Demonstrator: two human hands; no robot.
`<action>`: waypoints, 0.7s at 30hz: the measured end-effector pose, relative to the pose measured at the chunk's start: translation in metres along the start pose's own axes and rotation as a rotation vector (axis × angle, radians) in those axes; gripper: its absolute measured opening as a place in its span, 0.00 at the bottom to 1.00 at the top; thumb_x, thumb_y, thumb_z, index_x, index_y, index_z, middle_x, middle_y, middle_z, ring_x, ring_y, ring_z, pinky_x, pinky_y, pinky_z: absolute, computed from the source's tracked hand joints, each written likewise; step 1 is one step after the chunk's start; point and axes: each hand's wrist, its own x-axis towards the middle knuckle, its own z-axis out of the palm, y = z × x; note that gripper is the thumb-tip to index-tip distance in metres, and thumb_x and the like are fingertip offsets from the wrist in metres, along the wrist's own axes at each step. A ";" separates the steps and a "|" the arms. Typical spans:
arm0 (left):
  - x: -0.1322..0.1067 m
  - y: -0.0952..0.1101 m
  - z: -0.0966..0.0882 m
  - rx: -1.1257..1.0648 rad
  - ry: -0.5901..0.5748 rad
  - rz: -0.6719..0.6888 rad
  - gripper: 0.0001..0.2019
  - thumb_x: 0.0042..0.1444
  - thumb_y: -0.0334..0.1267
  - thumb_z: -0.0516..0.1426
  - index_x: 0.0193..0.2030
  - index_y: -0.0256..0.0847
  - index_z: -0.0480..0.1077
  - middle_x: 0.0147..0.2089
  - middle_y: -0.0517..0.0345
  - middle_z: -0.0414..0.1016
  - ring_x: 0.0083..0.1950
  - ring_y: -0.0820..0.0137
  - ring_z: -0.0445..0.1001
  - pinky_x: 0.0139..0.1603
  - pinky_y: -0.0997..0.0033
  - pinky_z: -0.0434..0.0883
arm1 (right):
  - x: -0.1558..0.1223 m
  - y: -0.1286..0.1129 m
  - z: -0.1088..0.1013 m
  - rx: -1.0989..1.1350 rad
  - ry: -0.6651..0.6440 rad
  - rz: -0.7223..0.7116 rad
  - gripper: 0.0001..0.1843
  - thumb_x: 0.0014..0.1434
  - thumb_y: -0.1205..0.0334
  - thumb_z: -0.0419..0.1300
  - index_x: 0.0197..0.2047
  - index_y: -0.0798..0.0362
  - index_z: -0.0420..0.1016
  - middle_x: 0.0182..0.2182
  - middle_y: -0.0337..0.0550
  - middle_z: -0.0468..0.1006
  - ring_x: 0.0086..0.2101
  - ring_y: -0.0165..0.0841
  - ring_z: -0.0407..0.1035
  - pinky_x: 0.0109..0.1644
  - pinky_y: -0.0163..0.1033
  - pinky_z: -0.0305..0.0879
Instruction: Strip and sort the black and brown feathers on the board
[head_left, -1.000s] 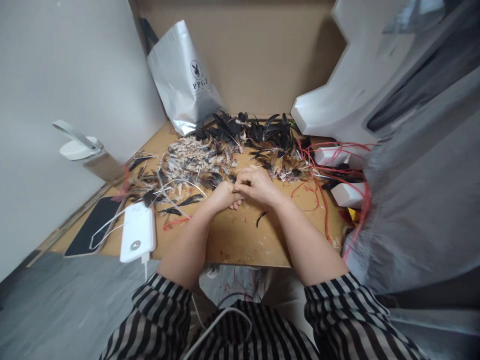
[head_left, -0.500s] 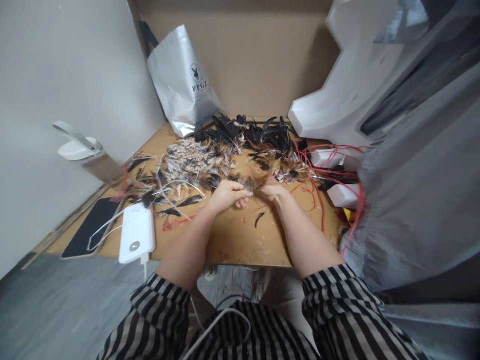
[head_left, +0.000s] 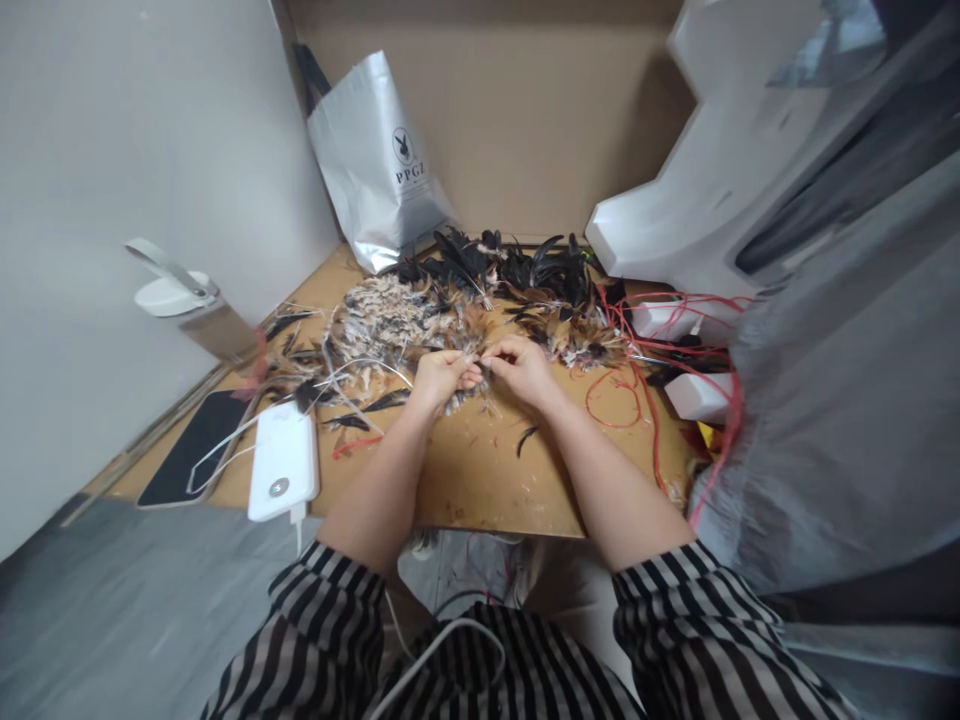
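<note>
The left hand [head_left: 444, 378] pinched a soft, brown feather bunch [head_left: 476, 326]; the right hand [head_left: 523, 372] pinched narrowly beside it, on what I couldn't tell; bunching seemed underway; next needed a steady pinch.

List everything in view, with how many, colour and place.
Table: one, brown, centre
Feathers: many, black, brown, whitish, on table
Bag: one, silver, back left
Lidded container: one, brown and white, far left
Phone: one, dark, table's left
Power bank: one, white, beside phone
Cables: several, white, left, bottom
Cords: many, red, table's right
Blocks: at least two, white, among cords
Sheeting: one, grey, far right
Panel: one, white, back right
Walls: two, grey left, brown back
Sleeves: two, black-striped, below
Left hand: one, bare, centre
Right hand: one, bare, centre
</note>
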 end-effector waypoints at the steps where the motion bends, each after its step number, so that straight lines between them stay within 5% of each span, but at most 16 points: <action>1: 0.000 -0.001 0.000 0.044 0.001 0.001 0.07 0.50 0.31 0.58 0.24 0.30 0.69 0.19 0.57 0.70 0.19 0.79 0.69 0.21 0.82 0.66 | -0.001 -0.004 0.001 -0.110 -0.009 -0.080 0.08 0.53 0.62 0.56 0.28 0.55 0.74 0.28 0.42 0.71 0.32 0.31 0.63 0.38 0.37 0.57; 5: -0.001 -0.005 0.000 0.313 -0.054 0.016 0.09 0.53 0.28 0.52 0.23 0.31 0.69 0.16 0.59 0.68 0.16 0.79 0.67 0.19 0.81 0.66 | -0.007 -0.022 0.001 -0.478 -0.128 -0.249 0.10 0.56 0.63 0.53 0.29 0.54 0.74 0.33 0.46 0.69 0.38 0.36 0.59 0.43 0.42 0.53; 9: -0.006 -0.004 -0.003 0.617 -0.197 0.093 0.11 0.51 0.24 0.50 0.20 0.32 0.67 0.15 0.61 0.67 0.15 0.79 0.66 0.19 0.81 0.65 | -0.007 -0.028 -0.003 -0.540 -0.147 -0.236 0.09 0.56 0.63 0.54 0.29 0.53 0.74 0.35 0.46 0.68 0.40 0.38 0.57 0.45 0.44 0.50; 12: -0.010 0.000 -0.004 0.643 -0.344 0.146 0.11 0.52 0.27 0.52 0.20 0.33 0.67 0.15 0.60 0.67 0.16 0.79 0.66 0.20 0.81 0.65 | -0.003 -0.020 -0.012 -0.353 -0.137 -0.134 0.06 0.52 0.63 0.57 0.27 0.53 0.74 0.33 0.44 0.70 0.39 0.36 0.60 0.44 0.43 0.52; 16: -0.016 0.007 -0.001 0.464 -0.476 0.179 0.10 0.52 0.36 0.55 0.24 0.32 0.70 0.18 0.57 0.70 0.19 0.77 0.68 0.22 0.79 0.66 | 0.003 -0.002 -0.023 0.206 -0.203 0.181 0.09 0.46 0.58 0.60 0.23 0.55 0.72 0.24 0.40 0.71 0.28 0.30 0.63 0.35 0.37 0.57; 21: -0.016 0.010 0.004 0.131 -0.333 0.172 0.11 0.47 0.41 0.60 0.28 0.32 0.72 0.22 0.57 0.71 0.20 0.79 0.68 0.22 0.80 0.65 | 0.003 0.006 -0.013 0.599 -0.086 0.348 0.13 0.40 0.54 0.64 0.23 0.55 0.70 0.20 0.37 0.70 0.24 0.27 0.62 0.31 0.35 0.57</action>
